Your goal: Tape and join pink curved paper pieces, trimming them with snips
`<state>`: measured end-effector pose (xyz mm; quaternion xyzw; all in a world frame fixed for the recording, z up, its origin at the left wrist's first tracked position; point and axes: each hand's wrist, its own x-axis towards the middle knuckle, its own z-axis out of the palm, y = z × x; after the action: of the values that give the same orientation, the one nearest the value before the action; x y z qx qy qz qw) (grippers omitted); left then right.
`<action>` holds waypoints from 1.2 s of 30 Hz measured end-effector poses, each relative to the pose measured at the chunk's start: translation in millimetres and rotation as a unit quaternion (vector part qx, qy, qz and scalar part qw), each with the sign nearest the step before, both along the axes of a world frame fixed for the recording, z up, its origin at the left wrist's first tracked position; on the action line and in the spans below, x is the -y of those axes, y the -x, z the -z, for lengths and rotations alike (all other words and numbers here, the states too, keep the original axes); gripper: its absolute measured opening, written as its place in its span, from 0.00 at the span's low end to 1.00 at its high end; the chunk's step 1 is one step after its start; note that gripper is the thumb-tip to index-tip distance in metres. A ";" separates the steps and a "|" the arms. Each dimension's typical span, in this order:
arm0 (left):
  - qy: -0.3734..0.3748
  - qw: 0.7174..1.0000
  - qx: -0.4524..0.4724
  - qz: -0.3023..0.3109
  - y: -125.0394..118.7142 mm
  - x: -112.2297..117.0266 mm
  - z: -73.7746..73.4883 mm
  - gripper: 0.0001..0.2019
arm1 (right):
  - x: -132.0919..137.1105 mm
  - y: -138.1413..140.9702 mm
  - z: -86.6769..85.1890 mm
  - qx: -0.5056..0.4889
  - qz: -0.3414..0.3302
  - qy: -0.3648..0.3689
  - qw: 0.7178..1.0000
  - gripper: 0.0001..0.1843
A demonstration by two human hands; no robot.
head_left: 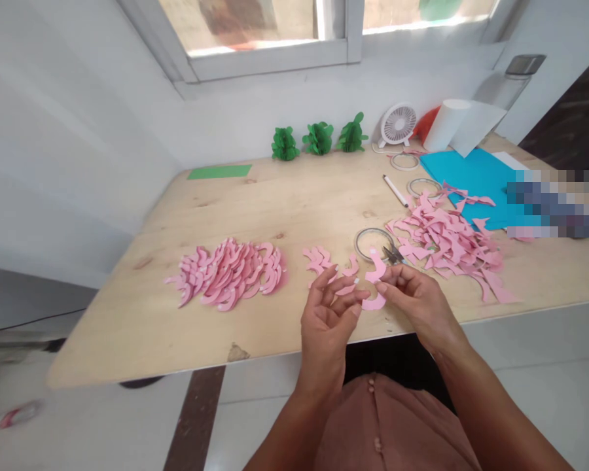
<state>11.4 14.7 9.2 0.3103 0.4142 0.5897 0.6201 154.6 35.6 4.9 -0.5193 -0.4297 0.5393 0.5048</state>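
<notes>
My left hand [330, 313] and my right hand [415, 296] meet above the table's front edge, both pinching a curved pink paper piece [374, 288]; the left fingers also touch a second pink strip [346, 288]. A big heap of cut pink curved pieces [230, 271] lies to the left. A few loose pink pieces [319, 258] lie just beyond my hands. Scissors [392, 254] rest by a tape ring [372, 243], right of them.
Pink paper scraps [446, 242] pile up at the right, beside blue paper sheets [471, 180]. At the back stand three green paper trees [318, 139], a small white fan [398, 124], a paper roll [444, 124], a pen [395, 191] and a green sheet [219, 172].
</notes>
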 end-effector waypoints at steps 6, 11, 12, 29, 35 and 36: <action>-0.033 0.997 -0.059 -0.038 -7.1 3.2 3.7 0.26 | -4.6 1.3 -0.5 0.018 -0.005 -0.003 1.000 0.12; -0.042 0.992 -0.102 -0.054 -8.5 5.3 5.2 0.25 | -8.4 4.3 -4.9 0.037 0.001 -0.010 0.999 0.14; -0.049 0.991 -0.112 -0.056 -8.6 5.4 5.8 0.25 | -9.0 4.8 -5.4 0.040 -0.001 -0.011 0.999 0.14; -0.105 0.984 -0.128 -0.059 -12.4 7.9 10.6 0.25 | 8.1 9.2 -13.1 0.376 0.071 -0.284 0.879 0.08; -0.102 0.987 -0.116 -0.051 -13.7 11.2 10.3 0.24 | 7.1 15.0 -8.8 0.399 0.060 -0.294 0.867 0.09; -0.102 0.987 -0.114 -0.051 -13.9 11.4 10.1 0.24 | 7.3 15.5 -8.2 0.400 0.061 -0.294 0.866 0.08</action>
<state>25.2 3.3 -0.9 0.4158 0.4353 0.6202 0.5030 139.1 28.3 13.0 -0.5430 -0.7014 0.1018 0.4504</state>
